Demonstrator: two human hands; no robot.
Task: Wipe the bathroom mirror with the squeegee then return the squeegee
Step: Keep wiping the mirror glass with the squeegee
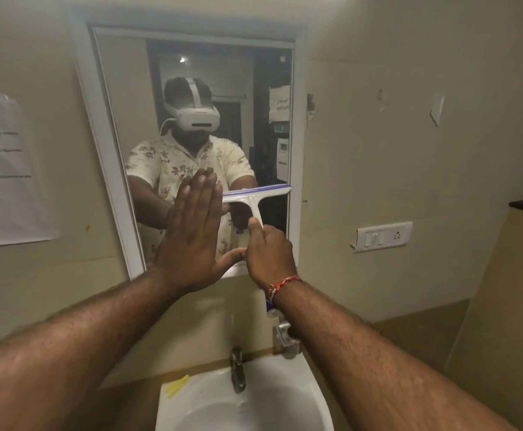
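Note:
The bathroom mirror (148,98) hangs in a white frame on the wall ahead. A white squeegee (255,197) with a blue blade lies against the glass at the mirror's lower right, blade level and on top, handle pointing down. My right hand (268,253) is shut around that handle; a red thread band sits on its wrist. My left hand (192,234) is flat, fingers together and pointing up, pressed on or close to the lower middle of the glass, hiding the blade's left end. Its thumb touches my right hand.
A white basin (297,387) with a metal tap (238,368) sits below the mirror; yellow strips (178,385) lie on its left rim. A metal holder (285,335) is fixed under my right forearm. A switch plate (383,236) is on the right wall, a paper sheet (5,172) on the left.

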